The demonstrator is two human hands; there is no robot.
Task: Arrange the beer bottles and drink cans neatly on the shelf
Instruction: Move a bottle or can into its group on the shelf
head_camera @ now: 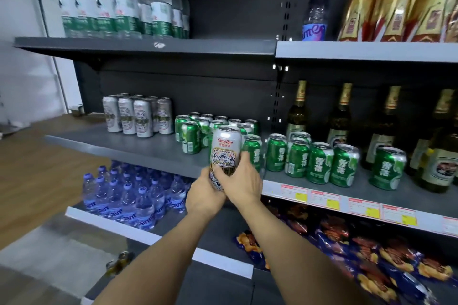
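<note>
Middle shelf [148,148]: green cans [319,163] clustered close behind and to the right of the held can; tall silver cans [138,116] far left; brown beer bottles [340,116] right. White-and-red patterned can [225,153] — upright, in front of the shelf edge — grasped low by both grips, left hand [205,195] and right hand [241,181]. Lower shelf: blue-capped water bottles [128,195].

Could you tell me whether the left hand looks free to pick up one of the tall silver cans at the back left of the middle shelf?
Probably not yet. The left hand and the right hand both grip the white can. Nothing stands in front of the tall silver cans.
</note>
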